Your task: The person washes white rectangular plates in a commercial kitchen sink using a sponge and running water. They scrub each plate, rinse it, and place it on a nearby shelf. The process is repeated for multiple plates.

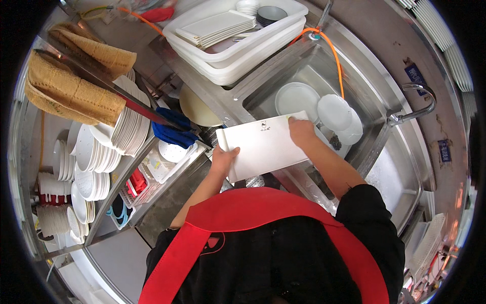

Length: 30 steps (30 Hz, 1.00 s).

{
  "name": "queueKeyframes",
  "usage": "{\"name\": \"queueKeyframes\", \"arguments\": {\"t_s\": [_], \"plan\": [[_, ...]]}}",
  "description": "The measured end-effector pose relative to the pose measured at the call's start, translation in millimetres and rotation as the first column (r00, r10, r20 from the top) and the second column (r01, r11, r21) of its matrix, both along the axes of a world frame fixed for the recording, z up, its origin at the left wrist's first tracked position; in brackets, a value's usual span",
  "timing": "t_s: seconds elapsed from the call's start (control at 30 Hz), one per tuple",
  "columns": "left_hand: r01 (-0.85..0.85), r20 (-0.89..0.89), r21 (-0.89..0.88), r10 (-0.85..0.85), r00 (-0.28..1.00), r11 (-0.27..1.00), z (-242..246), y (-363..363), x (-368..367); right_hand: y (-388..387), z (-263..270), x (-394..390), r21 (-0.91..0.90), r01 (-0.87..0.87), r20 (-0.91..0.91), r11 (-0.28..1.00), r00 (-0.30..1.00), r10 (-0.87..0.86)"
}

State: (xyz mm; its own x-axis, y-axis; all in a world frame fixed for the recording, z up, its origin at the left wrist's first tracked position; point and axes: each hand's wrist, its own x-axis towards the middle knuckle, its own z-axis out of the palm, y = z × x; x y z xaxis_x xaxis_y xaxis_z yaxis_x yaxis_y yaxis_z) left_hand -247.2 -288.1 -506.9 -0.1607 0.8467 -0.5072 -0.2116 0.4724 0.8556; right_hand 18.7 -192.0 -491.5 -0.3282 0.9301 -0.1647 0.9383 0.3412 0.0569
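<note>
Between my two hands a white rectangular serving plate (267, 146) is held in front of the red apron. My left hand (224, 159) grips its rolled left end, thumb on top. My right hand (301, 131) holds the far right corner, with something small and yellow-green at the fingertips. The plate bears a small dark printed mark near its far edge. Just beyond my right hand, round white plates (297, 100) lie in the water of a steel sink (262, 85), with a dark clump of residue (335, 142) by them. The undersides of the held plate are hidden.
White plastic tubs (231, 72) with stacked rectangular plates (220, 28) and bowls (271, 14) stand behind the sink. An orange hose (336, 55) hangs into it; a curved faucet (421, 110) is at right. At left are a shelf of plate stacks (133, 129), tan towels (76, 89) and a blue cloth (172, 127).
</note>
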Motion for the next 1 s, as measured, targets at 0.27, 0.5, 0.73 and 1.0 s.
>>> {"name": "queueKeyframes", "arguments": {"t_s": [0.27, 0.5, 0.73, 1.0], "plan": [[-0.037, 0.018, -0.031, 0.038, 0.999, 0.999, -7, 1, 2, -22, -1, -93, -0.039, -0.164, -0.207, 0.986, 0.966, 0.152], [-0.037, 0.022, -0.017, 0.037, 0.999, 0.999, -9, 0, 0, -11, 16, -71, -0.077, -0.159, -0.166, 0.984, 0.975, 0.145], [-0.031, 0.02, -0.031, 0.032, 0.999, 0.999, -8, 0, 1, 5, 19, -59, -0.095, -0.309, -0.157, 0.946, 0.943, 0.292], [-0.013, 0.014, -0.029, 0.014, 1.0, 0.999, -10, 2, -4, 6, 35, -89, -0.115, -0.334, -0.109, 0.936, 0.94, 0.322]]}}
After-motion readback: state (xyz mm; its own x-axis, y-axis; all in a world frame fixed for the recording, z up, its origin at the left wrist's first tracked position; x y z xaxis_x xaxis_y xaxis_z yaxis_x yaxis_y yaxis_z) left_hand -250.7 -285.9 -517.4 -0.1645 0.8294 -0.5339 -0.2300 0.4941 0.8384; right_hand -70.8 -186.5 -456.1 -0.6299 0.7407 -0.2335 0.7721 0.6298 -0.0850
